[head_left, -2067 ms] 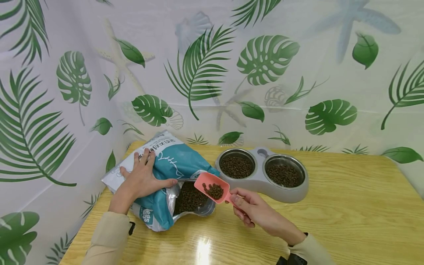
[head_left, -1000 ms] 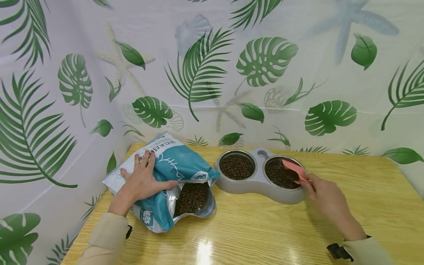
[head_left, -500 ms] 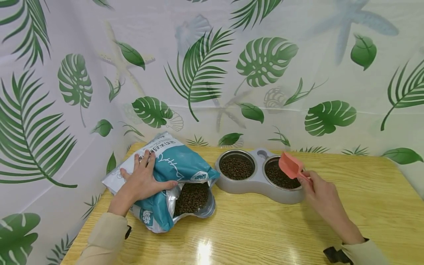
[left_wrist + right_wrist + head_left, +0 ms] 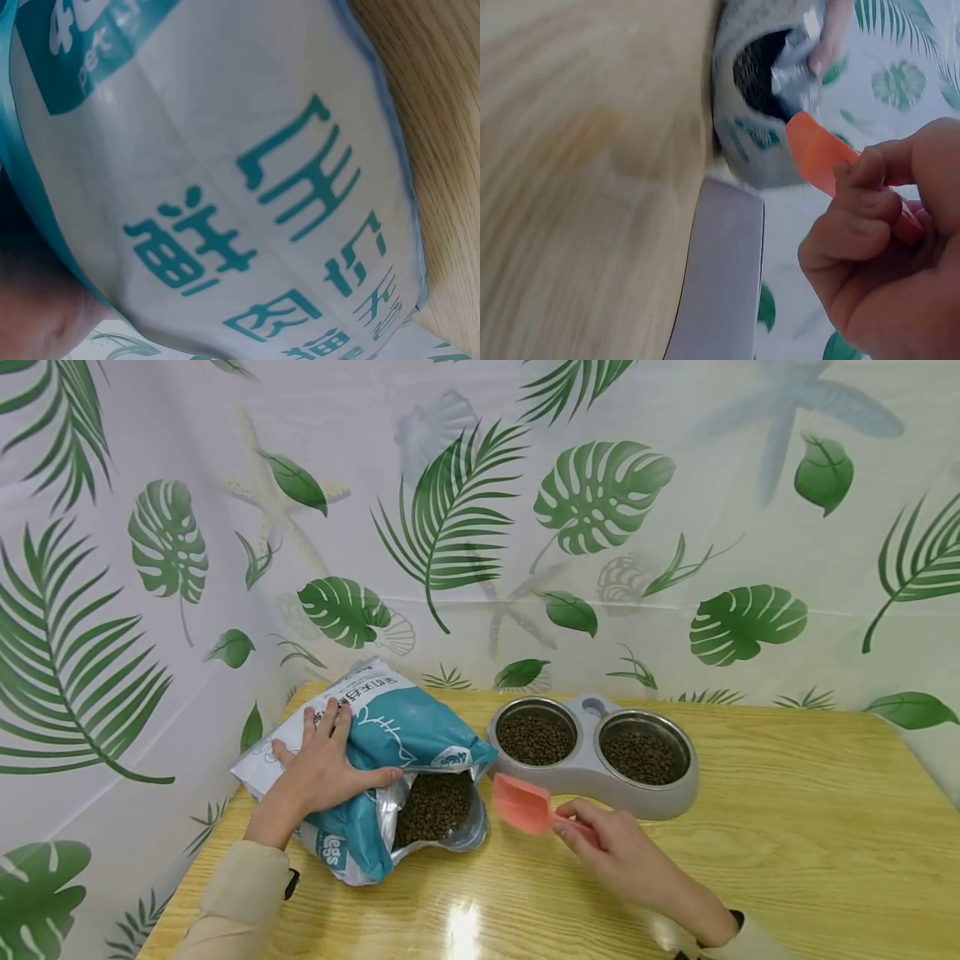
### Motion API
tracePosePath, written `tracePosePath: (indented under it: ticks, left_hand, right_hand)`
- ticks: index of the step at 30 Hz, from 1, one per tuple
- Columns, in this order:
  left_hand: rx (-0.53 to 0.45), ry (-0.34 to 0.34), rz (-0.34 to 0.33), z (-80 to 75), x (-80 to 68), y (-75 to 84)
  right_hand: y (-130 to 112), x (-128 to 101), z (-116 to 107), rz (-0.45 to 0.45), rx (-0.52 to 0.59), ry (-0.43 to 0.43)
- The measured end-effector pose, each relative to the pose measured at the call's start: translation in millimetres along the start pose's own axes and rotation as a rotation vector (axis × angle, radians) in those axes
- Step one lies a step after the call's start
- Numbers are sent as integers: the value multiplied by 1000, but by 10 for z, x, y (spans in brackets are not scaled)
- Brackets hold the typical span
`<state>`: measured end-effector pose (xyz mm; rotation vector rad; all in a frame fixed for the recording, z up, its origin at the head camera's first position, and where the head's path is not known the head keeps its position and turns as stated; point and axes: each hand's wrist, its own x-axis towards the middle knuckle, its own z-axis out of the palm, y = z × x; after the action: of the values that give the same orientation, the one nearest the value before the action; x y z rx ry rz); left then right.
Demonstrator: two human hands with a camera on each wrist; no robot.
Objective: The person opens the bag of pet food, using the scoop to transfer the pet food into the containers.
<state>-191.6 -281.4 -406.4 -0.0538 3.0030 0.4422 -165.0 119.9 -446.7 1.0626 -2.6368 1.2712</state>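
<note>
A teal-and-white pet food bag lies on its side, its mouth facing right with brown kibble showing inside. My left hand rests on top of it, fingers spread and straight, thumb along the opening's upper edge. My right hand grips a pink scoop by its handle, between the bag mouth and the double bowl; no kibble shows in the scoop. In the right wrist view the fingers curl round the scoop handle. Behind it stands a grey double feeder with kibble in both steel bowls.
All of this is on a wooden table. A white leaf-print backdrop hangs behind the table and along its left side. A clear plastic rim shows under the bag's mouth.
My right hand tipped the kibble-filled scoop over the right bowl, then moved back left with the scoop toward the bag. The left hand and bag stay in place.
</note>
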Motion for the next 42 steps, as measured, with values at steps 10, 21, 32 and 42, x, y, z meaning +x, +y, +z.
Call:
tracePosePath:
  ticks: [10,21,32,42]
  left_hand:
    - [-9,-1,3,10,0,20]
    - [-10,6,4,15,-5,25]
    - [-2,5,0,2,-9,8]
    - [-2,11,0,0,-11,-4]
  right_hand:
    - [-263,195,572,-309,-520,86]
    - [-358,313,806,-291,-870,124]
    - [-413,438,781,248,195,-290]
    - [-274,477,751,632,809,-374]
